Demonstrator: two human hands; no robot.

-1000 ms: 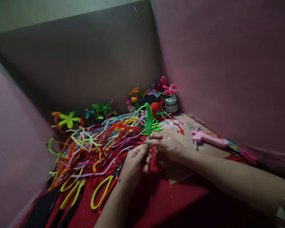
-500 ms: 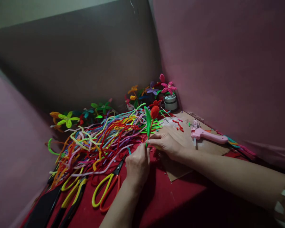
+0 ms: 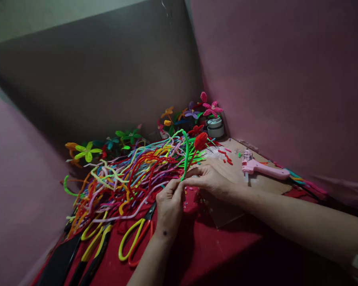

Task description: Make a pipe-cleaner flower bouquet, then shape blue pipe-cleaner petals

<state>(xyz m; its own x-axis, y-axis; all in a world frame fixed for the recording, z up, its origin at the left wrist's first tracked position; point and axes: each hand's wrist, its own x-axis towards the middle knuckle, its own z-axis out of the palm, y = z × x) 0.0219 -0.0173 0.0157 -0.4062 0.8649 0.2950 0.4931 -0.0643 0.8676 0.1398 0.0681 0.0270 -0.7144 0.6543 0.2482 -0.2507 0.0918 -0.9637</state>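
A pipe-cleaner flower (image 3: pixel 201 142) with a red bud, a red stem and a long green leaf (image 3: pixel 187 153) stands up between my hands. My left hand (image 3: pixel 169 204) is closed, thumb and forefinger pinching the base of the stem. My right hand (image 3: pixel 210 180) pinches the same spot from the right, its fingertips touching the left thumb. The lower end of the stem is hidden by the fingers. Just left of the hands lies a heap of loose multicoloured pipe cleaners (image 3: pixel 137 167).
Scissors with yellow and orange handles (image 3: pixel 131 240) lie beside my left wrist. Yellow-black pliers (image 3: pixel 95 250) and a black flat object (image 3: pixel 58 260) are farther left. A pink glue gun (image 3: pixel 262 169) rests on a cardboard sheet (image 3: pixel 226 214). Finished flowers (image 3: pixel 193 113) and a white jar (image 3: pixel 215 128) stand against the walls.
The flower has turned in my fingers: the bud has tipped right and the leaf now shows edge-on, farther from the bud. My hands have drawn closer together at the stem.
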